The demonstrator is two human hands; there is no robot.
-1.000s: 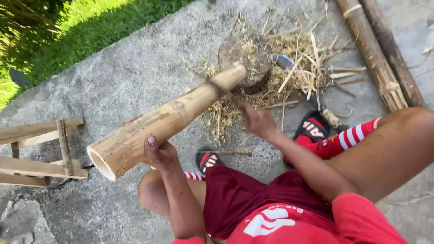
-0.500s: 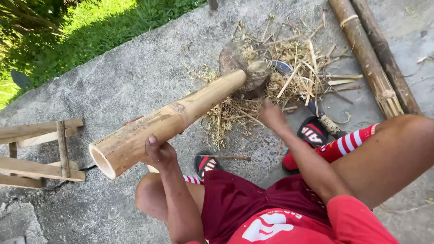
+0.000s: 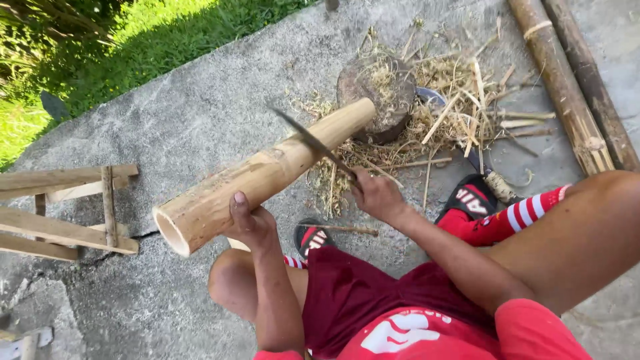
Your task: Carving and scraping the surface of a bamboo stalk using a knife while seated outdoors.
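A thick, pale bamboo pole (image 3: 267, 175) slants from my lap up to a round wooden block (image 3: 377, 95), where its far end rests. My left hand (image 3: 248, 220) grips the pole near its hollow near end. My right hand (image 3: 375, 195) is closed on the handle of a long dark blade (image 3: 310, 141). The blade lies raised across the pole's middle, at the node, edge close to the bark. Whether it touches the pole I cannot tell.
Shavings and split strips (image 3: 453, 120) litter the concrete around the block. Two long bamboo poles (image 3: 567, 93) lie at the upper right. A wooden frame (image 3: 63, 210) stands at the left, with grass (image 3: 133, 40) beyond. My feet in red sandals (image 3: 470, 200) are below the block.
My right hand has moved from beside the block back toward me and brought the blade up across the pole. The left hand keeps its hold on the pole.
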